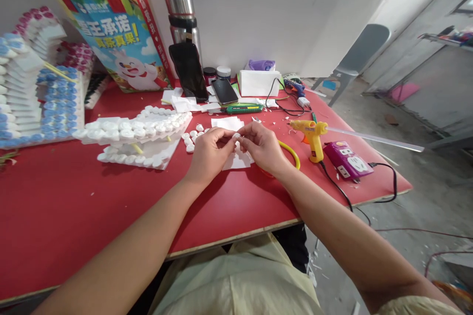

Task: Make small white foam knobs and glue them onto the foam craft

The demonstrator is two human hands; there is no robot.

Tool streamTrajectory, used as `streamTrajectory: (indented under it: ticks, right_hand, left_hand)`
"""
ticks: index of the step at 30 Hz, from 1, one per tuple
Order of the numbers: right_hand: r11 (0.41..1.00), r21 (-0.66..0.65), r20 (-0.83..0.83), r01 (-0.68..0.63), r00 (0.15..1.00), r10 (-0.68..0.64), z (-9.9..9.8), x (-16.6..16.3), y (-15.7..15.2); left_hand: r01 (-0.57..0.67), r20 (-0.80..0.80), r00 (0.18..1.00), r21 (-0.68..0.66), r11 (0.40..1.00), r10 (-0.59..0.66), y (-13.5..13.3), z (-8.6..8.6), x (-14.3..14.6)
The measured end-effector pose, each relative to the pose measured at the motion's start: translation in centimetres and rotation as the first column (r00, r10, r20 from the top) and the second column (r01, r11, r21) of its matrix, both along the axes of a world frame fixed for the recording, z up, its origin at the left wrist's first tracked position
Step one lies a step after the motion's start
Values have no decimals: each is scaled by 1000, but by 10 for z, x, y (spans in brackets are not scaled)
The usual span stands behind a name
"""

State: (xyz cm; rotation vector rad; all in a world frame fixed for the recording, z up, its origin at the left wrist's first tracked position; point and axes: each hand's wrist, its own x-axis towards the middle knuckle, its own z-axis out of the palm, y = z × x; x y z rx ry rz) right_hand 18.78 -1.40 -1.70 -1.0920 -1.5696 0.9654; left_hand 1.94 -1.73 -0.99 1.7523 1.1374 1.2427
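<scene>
Above the red table, my left hand (213,151) and my right hand (263,146) meet at their fingertips. Both pinch one small white piece (237,137), mostly covered by the fingers; its exact kind is unclear. White paper (236,161) lies beneath my hands. Just left of my left hand is a cluster of small white rounded pieces (189,146). Farther left stands a folded white construction (127,133) edged with rows of similar pieces. A yellow ring (293,151) shows partly behind my right wrist.
On the right of the red table (121,221) are a yellow glue gun (313,133) with a long clear stick, and a purple box (349,160) with cords. A green cutter (244,108), phones, a steel flask (181,15) and a printed bag (121,34) stand behind.
</scene>
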Motion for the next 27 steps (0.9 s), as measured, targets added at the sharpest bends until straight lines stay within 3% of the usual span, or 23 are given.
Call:
streamTrajectory:
  ticks: [6, 11, 15, 21, 27]
  right_hand:
    - [999, -11, 57, 45, 997, -44, -3, -3, 1]
    - [993, -115, -127, -20, 992, 6, 3, -1, 5]
    - [977, -204, -295, -62, 955, -1, 11, 2, 6]
    - [969, -237, -279, -64, 960, -5, 16, 3, 2]
    - [981, -189, -220, 50, 971, -92, 19, 7, 1]
  left_hand:
    - [-53, -34, 998, 36, 998, 54, 1, -1, 2]
    - [48, 44, 998, -94, 994, -44, 6, 0, -4]
    - [47, -85, 996, 72, 996, -41, 7, 0, -6]
    - [38, -210, 978, 192, 981, 4, 6, -1, -7]
    - [64, -36, 997, -20, 998, -65, 5, 3, -6]
